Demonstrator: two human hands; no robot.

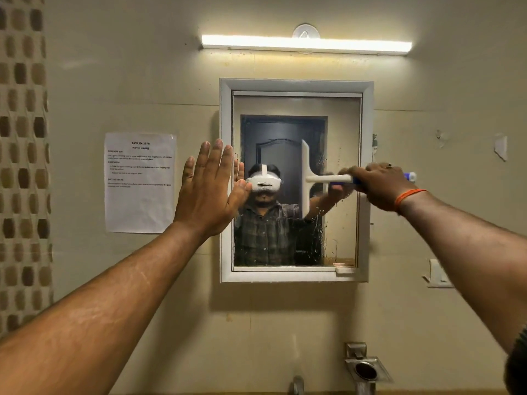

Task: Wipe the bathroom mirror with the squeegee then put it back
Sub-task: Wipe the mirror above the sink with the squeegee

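Gripping the blue handle of the white plastic squeegee (pixel 306 178), the right hand (pixel 379 185) has its fingers curled round the shaft, an orange thread band at the wrist. Handle runs horizontal; the long white blade stands vertical, lying on or very close to the glass right of centre. Judgement: this orientation suits a sideways stroke, blade edge dragging water across rather than down.

Left hand (pixel 209 192) is flat and spread, fingers straight and pointing up, palm towards the wall. It overlaps the left side of the white frame, with the fingertips reaching onto the glass edge. Probably bracing: the frame looks like a cabinet door, and pressure from the blade could swing or rattle it. Cannot tell how hard the palm presses.

White-framed rectangular bathroom mirror (pixel 296 243) is mounted on the beige tiled wall. Droplets and streaks show on the lower and right-hand glass, so wiping looks only partly done; the return of the tool is not yet begun. Where it belongs is not evident.

Further out: white printed paper sheet (pixel 139 201) taped to the wall left of the mirror; lit white tube light (pixel 306 44) above it; chrome tap fitting (pixel 365 366) at bottom right.

Risk: the left fingertips may leave prints on the glass.
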